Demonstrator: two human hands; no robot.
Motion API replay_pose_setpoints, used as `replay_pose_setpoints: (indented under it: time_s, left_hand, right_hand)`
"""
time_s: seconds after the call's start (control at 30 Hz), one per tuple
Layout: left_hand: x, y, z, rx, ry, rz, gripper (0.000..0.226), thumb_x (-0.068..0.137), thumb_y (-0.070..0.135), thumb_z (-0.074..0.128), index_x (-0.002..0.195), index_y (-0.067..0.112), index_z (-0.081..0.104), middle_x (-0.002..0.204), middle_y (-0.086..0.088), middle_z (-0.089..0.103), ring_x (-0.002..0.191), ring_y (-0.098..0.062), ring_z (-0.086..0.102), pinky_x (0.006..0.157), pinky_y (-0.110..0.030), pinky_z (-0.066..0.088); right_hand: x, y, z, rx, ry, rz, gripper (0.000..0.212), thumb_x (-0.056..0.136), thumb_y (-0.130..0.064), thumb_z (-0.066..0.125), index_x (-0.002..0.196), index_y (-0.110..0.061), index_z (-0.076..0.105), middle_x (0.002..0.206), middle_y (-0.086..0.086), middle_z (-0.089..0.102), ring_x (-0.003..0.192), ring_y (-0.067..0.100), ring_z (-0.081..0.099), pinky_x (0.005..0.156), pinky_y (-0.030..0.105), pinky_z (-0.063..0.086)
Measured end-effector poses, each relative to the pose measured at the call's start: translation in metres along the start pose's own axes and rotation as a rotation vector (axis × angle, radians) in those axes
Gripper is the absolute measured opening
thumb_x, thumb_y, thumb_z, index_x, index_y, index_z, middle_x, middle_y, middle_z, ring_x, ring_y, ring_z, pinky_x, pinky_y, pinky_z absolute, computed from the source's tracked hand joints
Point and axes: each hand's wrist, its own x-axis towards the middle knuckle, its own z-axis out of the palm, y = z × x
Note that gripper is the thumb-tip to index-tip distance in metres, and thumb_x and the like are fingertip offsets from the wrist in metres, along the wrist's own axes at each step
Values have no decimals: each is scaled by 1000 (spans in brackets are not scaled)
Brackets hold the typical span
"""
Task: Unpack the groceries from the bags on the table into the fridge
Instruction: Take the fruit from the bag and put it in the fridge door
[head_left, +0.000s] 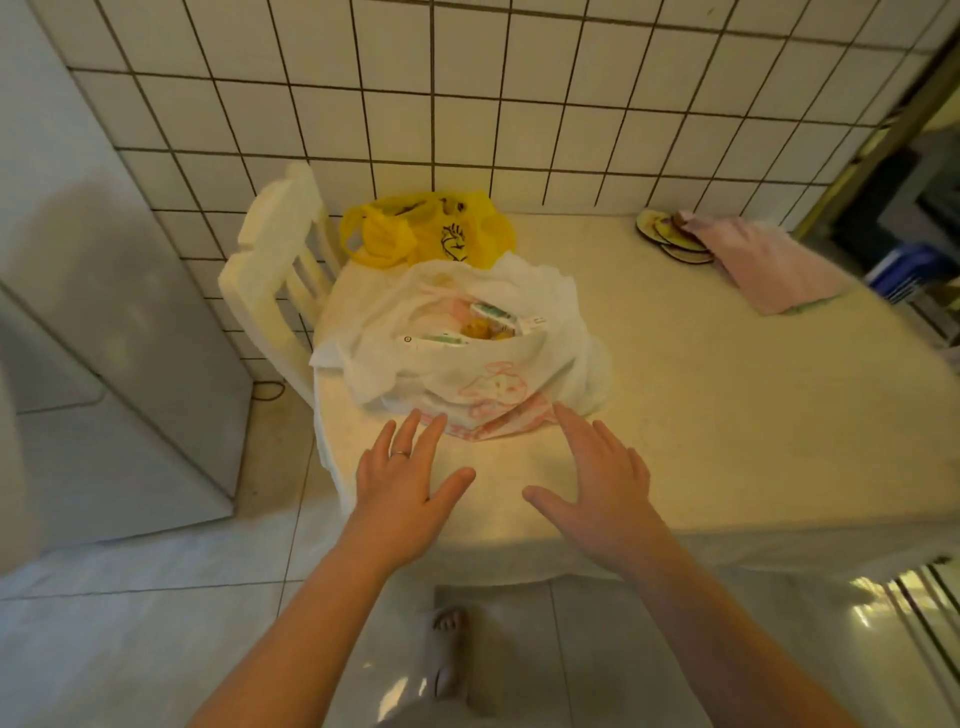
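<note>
Your left hand (410, 478) and right hand (597, 483) hovered spread, fingers (434, 428) released, holding nothing, at near edge of white bag (467, 374) on worktop (727, 415). Bag looked thin, floppy, probably light; loose rim flaps judged best hold.

White bag (467, 332) contents mostly hidden; right-edge shelf items (906, 273) blurred.

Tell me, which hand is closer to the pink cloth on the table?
Right. The right hand is nearer the camera than the pink cloth and to its left. The left hand is farther left still, beyond the right hand.
</note>
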Motion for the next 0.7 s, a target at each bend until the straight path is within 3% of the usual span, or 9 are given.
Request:
replay_pose_setpoints:
  time_s: [0.17,0.27,0.4,0.5,0.7]
  left_hand:
    - [81,-5,-11,-43,49,30,87,81,85,17,156,42,15,168,6,7,154,-22,0,124,-48,7]
    - [123,-13,-17,-39,24,39,78,90,78,29,157,40,18,168,6,9,154,-22,1,124,-48,8]
    - [172,-25,-23,-38,19,49,93,80,90,19,155,36,26,165,3,21,154,-22,10,123,-48,13]
    - [206,-25,-31,-73,-4,32,66,95,64,44,153,32,33,161,0,32,150,-24,21,122,-46,18]
    - [276,-24,-45,-105,-79,3,55,99,50,51,147,25,45,149,-1,49,139,-24,40,115,-40,31]
  right_hand:
    - [78,-4,-18,59,80,-58,76,92,-47,63,154,-34,22,159,-11,29,149,16,20,119,39,13]
    - [122,-10,-22,117,73,-65,66,94,-38,63,152,-31,32,156,-8,37,144,17,31,119,42,21]
    - [172,-14,-23,145,68,-99,59,95,-31,61,149,-29,39,152,-4,44,140,20,38,116,46,32]
    - [206,-20,-28,142,40,-114,49,97,-27,57,145,-28,45,147,-5,49,136,20,42,113,44,35]
    - [280,-29,-34,13,-79,-139,31,100,-17,46,126,-17,64,127,4,63,114,28,56,100,44,44]
